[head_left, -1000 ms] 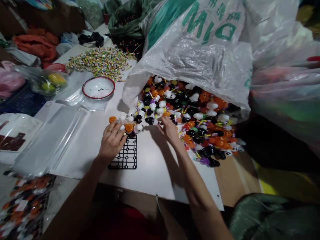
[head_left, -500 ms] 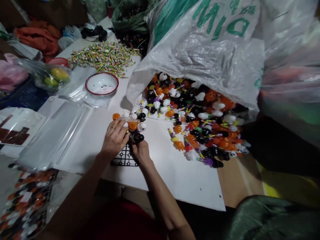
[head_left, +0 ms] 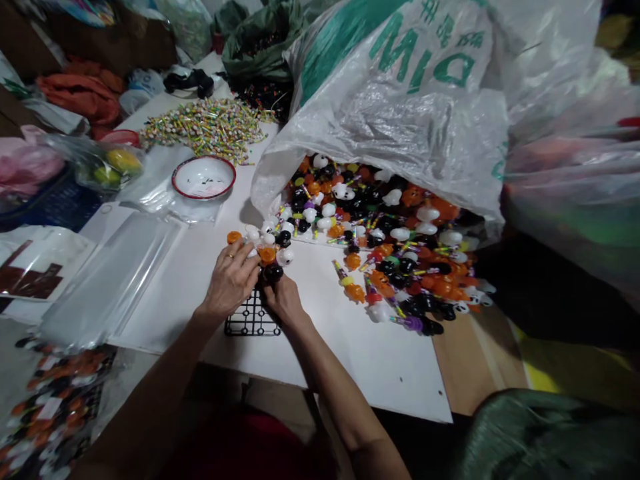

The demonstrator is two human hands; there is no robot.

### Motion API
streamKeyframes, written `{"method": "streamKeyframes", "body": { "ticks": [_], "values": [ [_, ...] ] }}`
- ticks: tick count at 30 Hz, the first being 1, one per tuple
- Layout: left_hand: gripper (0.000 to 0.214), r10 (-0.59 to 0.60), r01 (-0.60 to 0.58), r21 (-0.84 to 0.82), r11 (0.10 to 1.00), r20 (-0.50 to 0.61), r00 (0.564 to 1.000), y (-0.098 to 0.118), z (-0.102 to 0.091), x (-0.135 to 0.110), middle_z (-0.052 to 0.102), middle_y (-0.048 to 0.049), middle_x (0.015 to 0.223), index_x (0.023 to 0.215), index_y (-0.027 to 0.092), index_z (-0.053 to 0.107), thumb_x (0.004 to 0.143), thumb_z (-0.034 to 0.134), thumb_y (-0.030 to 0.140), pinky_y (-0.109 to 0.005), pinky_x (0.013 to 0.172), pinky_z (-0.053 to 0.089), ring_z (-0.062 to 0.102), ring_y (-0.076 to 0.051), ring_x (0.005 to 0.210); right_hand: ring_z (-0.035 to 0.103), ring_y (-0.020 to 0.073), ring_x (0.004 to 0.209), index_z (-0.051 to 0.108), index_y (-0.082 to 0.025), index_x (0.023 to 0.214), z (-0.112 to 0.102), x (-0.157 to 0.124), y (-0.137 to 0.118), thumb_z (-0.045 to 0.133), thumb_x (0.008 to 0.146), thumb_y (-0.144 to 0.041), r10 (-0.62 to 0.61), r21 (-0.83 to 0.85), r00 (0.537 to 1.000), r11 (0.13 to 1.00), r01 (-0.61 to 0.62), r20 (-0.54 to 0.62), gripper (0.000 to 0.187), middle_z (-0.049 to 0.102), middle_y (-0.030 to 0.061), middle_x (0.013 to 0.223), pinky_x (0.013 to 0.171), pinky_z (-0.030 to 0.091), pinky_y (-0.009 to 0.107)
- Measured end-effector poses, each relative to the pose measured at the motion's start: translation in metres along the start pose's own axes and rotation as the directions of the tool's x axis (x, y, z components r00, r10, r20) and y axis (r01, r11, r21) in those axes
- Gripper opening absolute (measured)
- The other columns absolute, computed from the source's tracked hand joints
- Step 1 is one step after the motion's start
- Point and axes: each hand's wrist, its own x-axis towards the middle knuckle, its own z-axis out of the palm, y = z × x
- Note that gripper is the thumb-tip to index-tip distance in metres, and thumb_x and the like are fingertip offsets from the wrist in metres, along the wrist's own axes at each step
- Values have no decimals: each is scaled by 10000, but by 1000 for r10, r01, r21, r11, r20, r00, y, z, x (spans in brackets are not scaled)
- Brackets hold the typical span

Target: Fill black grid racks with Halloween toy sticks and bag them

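Observation:
A black plastic grid point(head_left: 253, 322) lies on the white table, its near half bare and its far half covered with small toy figures. My right hand point(head_left: 285, 299) is closed around the lower part of a shiny black toy figure point(head_left: 273, 272) at the grid's right side. From the left, my left hand point(head_left: 231, 277) reaches over the grid with bent fingers pressed among the pieces; what its fingertips grip is hidden. Just beyond the fingers sit an orange toy figure point(head_left: 267, 255), white toy figures point(head_left: 285, 257) and another orange piece point(head_left: 234, 237).
A large white sack point(head_left: 400, 127) spills toy figures point(head_left: 400, 267) on the right. Behind stand a red-rimmed white bowl point(head_left: 204, 177) and a heap of small striped sticks point(head_left: 210, 127). Clear plastic bags point(head_left: 110, 280) lie at left. More filled grids point(head_left: 50, 407) are low at left.
The camera view has shifted slightly. Both hands stay at the same place on the grid, and the black toy figure has turned a little in my right hand.

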Motion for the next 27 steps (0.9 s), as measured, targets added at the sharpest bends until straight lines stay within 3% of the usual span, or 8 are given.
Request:
{"method": "streamKeyframes", "body": {
  "ticks": [6,9,13,16,18,20,24,27],
  "values": [
    [375,57,-57,-16,998,31,998,4,-11,5,549,-171,1426,1209,182,658,917,603,412,-571,1102,390,461,-357,1367,659,251,900,572,-130,1179,3,2,-19,453,883,-129,20,-52,999,999,-17,47,319,685,151,1062,800,515,352],
    [502,164,-171,43,984,140,977,11,-12,22,423,-189,1534,1329,202,585,886,654,427,-637,1137,298,392,-387,1418,649,240,874,609,-133,1103,-1,-4,-19,448,901,-138,-29,26,999,999,28,18,259,691,138,1029,787,514,343],
    [462,246,-275,56,960,308,919,12,-2,37,481,-178,1490,1339,213,573,920,611,404,-618,1101,357,437,-371,1385,643,190,911,646,-188,1091,-42,-23,10,485,942,-210,-92,104,996,990,94,-21,220,697,69,1017,824,497,284],
    [494,225,-249,38,968,317,921,7,4,34,477,-176,1487,1365,183,543,946,560,443,-530,1090,412,432,-338,1392,644,219,931,650,-151,1132,-95,-24,42,514,933,-223,157,-119,975,977,-176,-155,251,688,132,1042,817,488,309],
    [490,200,-218,27,975,305,931,5,4,31,488,-164,1478,1361,183,539,961,525,465,-515,1090,418,438,-324,1387,648,259,941,669,-108,1062,-122,-17,56,508,918,-179,322,-315,923,872,-376,-211,227,682,197,1027,798,483,335],
    [477,176,-196,37,980,305,936,8,1,31,489,-162,1478,1346,185,544,966,510,471,-535,1093,405,439,-328,1384,653,260,904,685,-123,964,-131,-13,58,532,897,-168,358,-369,919,842,-393,-163,173,693,190,973,761,478,327],
    [472,198,-225,49,973,324,925,19,-7,40,416,-157,1539,1371,189,512,960,532,420,-564,1128,340,380,-331,1424,628,179,757,665,-189,1004,-105,-27,31,581,889,-307,135,47,972,991,-128,-192,185,694,73,929,711,488,285],
    [507,262,-270,-29,962,358,896,25,-8,44,443,-143,1525,1428,201,457,969,514,411,-553,1131,332,399,-309,1411,613,157,731,643,-199,984,-69,-40,9,558,892,-380,89,389,942,920,46,-324,220,668,48,907,706,509,277]
  ]
}}
